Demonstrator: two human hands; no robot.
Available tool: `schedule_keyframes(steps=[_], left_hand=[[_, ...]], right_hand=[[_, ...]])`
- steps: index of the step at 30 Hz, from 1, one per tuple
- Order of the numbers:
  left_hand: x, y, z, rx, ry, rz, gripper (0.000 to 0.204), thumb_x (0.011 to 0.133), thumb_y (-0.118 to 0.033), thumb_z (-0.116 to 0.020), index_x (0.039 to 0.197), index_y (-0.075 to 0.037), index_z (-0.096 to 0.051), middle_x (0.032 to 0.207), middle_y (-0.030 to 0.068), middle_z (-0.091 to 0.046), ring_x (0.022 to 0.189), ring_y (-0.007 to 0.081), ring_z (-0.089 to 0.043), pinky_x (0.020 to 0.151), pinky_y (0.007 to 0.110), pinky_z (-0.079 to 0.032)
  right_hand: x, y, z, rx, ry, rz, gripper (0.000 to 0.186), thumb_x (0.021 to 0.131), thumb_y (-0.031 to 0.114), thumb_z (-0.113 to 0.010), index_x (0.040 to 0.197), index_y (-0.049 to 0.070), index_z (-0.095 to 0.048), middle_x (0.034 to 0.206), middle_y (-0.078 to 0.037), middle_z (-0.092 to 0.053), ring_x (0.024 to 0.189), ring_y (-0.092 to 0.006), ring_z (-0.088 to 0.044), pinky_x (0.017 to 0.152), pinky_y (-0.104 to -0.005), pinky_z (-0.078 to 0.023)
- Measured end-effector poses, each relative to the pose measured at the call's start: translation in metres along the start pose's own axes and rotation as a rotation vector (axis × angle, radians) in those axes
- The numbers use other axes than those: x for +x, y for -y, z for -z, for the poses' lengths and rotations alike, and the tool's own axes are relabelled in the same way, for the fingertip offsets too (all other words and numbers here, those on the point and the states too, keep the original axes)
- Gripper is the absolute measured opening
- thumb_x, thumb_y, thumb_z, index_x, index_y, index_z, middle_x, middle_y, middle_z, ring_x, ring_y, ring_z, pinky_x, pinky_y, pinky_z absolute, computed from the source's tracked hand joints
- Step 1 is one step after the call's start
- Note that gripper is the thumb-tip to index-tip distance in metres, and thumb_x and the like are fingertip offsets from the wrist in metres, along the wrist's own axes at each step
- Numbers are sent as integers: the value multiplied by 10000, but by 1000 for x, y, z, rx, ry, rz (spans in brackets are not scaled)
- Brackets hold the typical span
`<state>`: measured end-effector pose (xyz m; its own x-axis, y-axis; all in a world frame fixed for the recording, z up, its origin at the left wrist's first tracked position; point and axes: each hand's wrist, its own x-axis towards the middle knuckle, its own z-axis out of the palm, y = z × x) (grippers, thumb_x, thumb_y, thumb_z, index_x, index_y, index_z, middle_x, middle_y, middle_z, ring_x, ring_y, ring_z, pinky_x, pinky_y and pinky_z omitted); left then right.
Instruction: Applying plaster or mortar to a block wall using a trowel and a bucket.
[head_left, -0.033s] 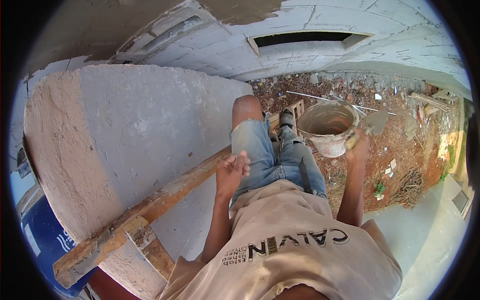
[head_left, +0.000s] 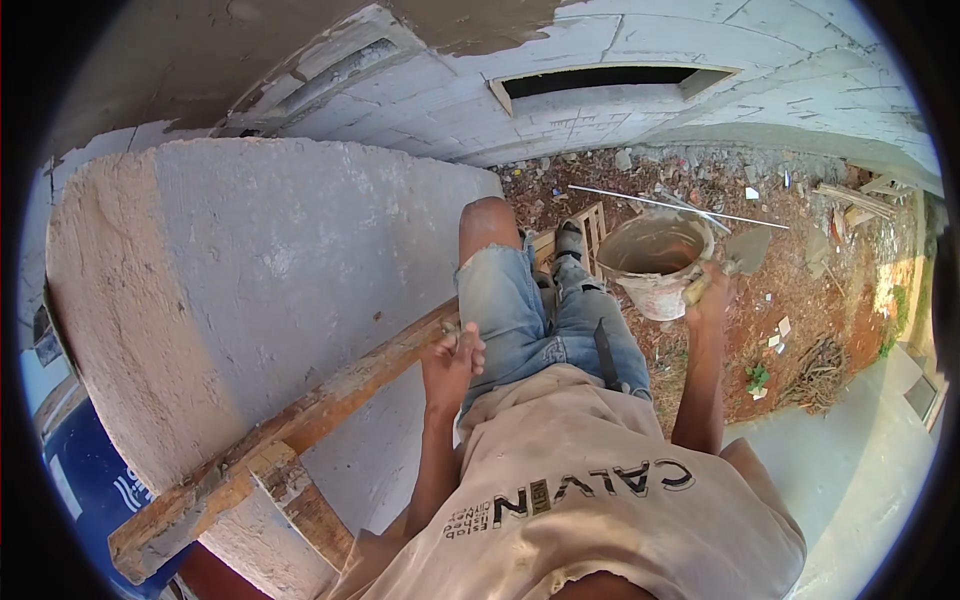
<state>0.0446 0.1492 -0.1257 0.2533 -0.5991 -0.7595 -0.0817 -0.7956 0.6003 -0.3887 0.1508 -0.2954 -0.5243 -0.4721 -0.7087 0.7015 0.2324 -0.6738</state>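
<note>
My right hand (head_left: 712, 292) grips a trowel (head_left: 749, 250) by its light handle, and its grey blade points away to the right. The hand is at the right side of a mortar-stained bucket (head_left: 663, 298). Wet-looking brownish material shows inside the bucket. My left hand (head_left: 453, 365) is closed with curled fingers above my left thigh, close to a long wooden beam (head_left: 345, 393). Whether anything small is inside those fingers is hidden. A dark, flat, blade-like tool (head_left: 606, 352) sticks up at my waist.
A broad plastered slab or wall top (head_left: 290, 250) lies to the left, with a blue container (head_left: 85, 480) behind the beam. Ahead rises a block wall (head_left: 560, 130) with a narrow opening. Rubble, a white rod (head_left: 680, 205) and a stick pile (head_left: 815, 375) lie on red soil.
My left hand has turned slightly and shifted a little left and down. The right hand with the trowel has hardly moved beside the bucket. The whole view has shifted slightly.
</note>
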Motion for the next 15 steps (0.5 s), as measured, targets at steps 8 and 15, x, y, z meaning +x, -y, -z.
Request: schedule_keyframes(steps=[8, 15], left_hand=[[17, 149, 71, -219, -687, 77, 461, 1094, -351, -455, 1334, -14, -658, 1203, 170, -705, 1115, 251, -655, 989, 392, -505], [122, 283, 60, 389, -237, 121, 489, 1098, -321, -399, 1374, 15, -624, 1216, 153, -719, 1108, 283, -670, 1003, 385, -501]], right_hand=[[25, -39, 55, -287, -338, 154, 295, 861, 120, -716, 1107, -19, -630, 950, -143, -699, 680, -250, -696, 484, -379, -579], [15, 5, 51, -213, -511, 142, 229, 865, 92, -712, 1010, -69, -640, 843, -143, -686, 629, -251, -681, 541, -396, -564]])
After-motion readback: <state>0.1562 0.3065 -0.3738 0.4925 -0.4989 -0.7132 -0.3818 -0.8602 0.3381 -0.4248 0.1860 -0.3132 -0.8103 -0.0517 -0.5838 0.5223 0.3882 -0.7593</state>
